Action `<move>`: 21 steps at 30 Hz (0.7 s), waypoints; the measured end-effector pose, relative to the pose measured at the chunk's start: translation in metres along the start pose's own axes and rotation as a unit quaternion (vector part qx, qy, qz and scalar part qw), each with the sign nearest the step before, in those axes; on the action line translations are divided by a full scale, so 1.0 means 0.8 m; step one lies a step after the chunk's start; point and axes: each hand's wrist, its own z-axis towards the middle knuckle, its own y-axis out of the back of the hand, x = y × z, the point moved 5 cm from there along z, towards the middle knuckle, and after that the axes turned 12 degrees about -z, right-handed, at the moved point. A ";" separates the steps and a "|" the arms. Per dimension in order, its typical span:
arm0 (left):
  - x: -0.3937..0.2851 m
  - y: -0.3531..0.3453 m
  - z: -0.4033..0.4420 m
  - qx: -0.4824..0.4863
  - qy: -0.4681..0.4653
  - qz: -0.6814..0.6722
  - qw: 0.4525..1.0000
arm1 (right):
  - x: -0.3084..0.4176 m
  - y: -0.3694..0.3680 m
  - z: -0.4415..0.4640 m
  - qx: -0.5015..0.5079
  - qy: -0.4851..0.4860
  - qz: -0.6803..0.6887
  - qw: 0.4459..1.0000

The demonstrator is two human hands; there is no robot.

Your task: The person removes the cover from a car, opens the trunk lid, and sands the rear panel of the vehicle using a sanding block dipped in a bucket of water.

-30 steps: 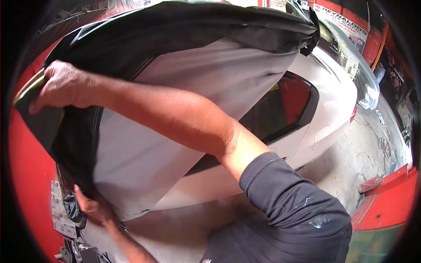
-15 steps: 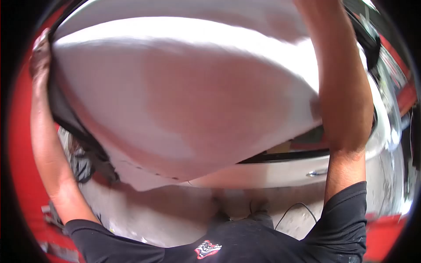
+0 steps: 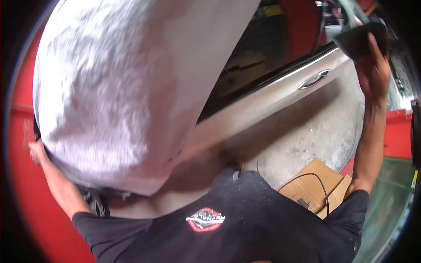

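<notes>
A large pale curved panel [image 3: 114, 87] fills the left and upper middle of the head view. Its surface looks rippled and bright, with a few small holes near its lower corner. At its lower left edge my left hand [image 3: 37, 151] is closed on the dark rim; the fingertips are partly hidden. My right hand [image 3: 372, 72] is raised at the upper right, off the panel. It is closed on a dark, flat-edged piece [image 3: 362, 39], with one finger lying over its face and the others hidden behind it. Whether the piece is loose or attached to something I cannot tell.
Behind the panel stands a light-coloured car door [image 3: 263, 101] with a chrome handle [image 3: 315, 79] and dark window. An opened cardboard box [image 3: 313, 179] and a black cable [image 3: 322, 186] lie on the concrete floor [image 3: 298, 131]. Red surfaces [image 3: 19, 188] line the left.
My right hand has come down into view with the dark piece. My left hand has moved lower with the panel, which has turned and shifted left. The cardboard box has come into view.
</notes>
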 end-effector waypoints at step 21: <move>0.031 0.031 -0.954 0.532 -0.585 -0.328 0.516 | -0.286 -0.293 -0.412 0.183 -0.399 0.023 0.898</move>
